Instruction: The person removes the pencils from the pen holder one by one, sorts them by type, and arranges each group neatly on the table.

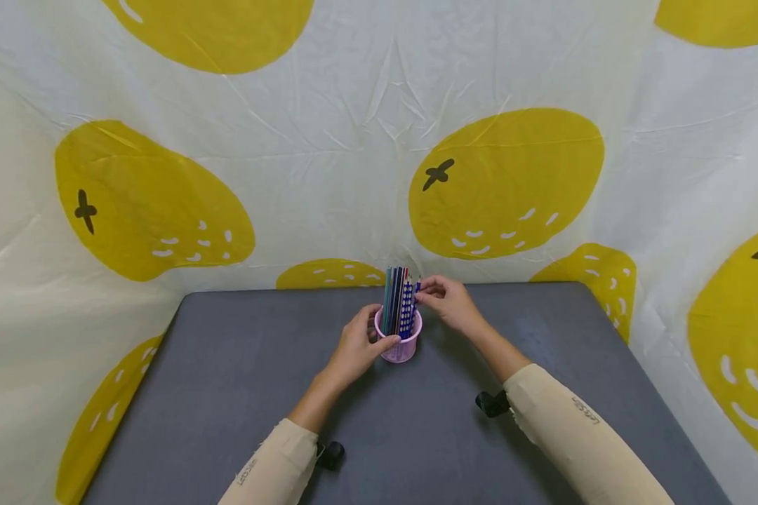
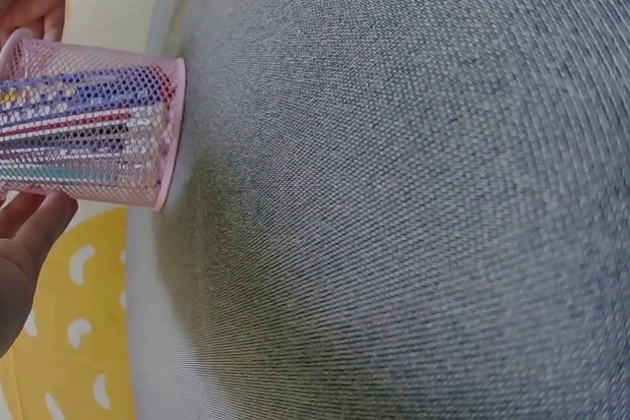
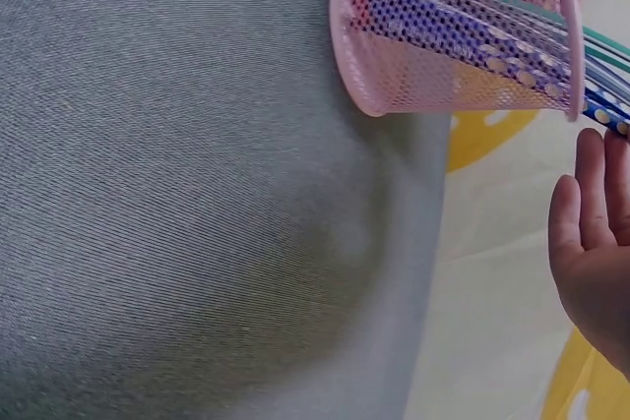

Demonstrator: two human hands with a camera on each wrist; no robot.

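While the left hand (image 1: 356, 342) grips a mesh cup (image 1: 400, 351), the right (image 1: 453, 304) pinches a dotted pencil (image 1: 417, 287).

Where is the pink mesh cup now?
In the head view, the pink mesh cup stands just right of the picture's centre on the grey table, between the left hand and the right hand.

Sleeve inscriptions, head view

A left inscription (image 1: 246, 471), small and dark, runs along the beige left sleeve (image 1: 276, 466); a right inscription (image 1: 585, 411), likewise dark, runs along the beige right sleeve (image 1: 575, 445). Both are too small and blurred to read.
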